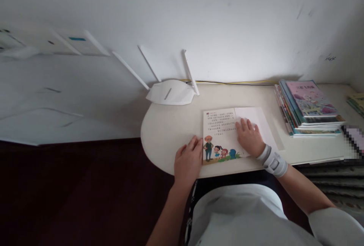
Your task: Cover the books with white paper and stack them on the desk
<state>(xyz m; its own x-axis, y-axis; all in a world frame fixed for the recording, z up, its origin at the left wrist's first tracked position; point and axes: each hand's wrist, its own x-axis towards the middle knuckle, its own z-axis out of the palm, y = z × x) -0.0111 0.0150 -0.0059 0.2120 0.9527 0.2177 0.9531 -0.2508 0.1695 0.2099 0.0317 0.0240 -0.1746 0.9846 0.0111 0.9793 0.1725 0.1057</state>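
An open picture book (pixel 222 136) lies flat on the pale table (pixel 162 128). Its left page carries lines of print and a cartoon of several figures along the bottom; the right page looks mostly plain white. My right hand (pixel 250 137) rests across the right page near the fold, fingers apart and nothing in them. Beside the book's left edge, my left hand (pixel 188 159) lies on the table with its fingers extended, the fingertips at the page's border. A grey-white band (pixel 275 163) wraps my right wrist.
A white router (pixel 171 92) with upright antennas stands against the wall at the table's back left. Dark and yellow cables (pixel 236 83) run along the wall. At the right is a stack of books (pixel 311 105), a pink cover on top. More books (pixel 356 104) lie at the far right.
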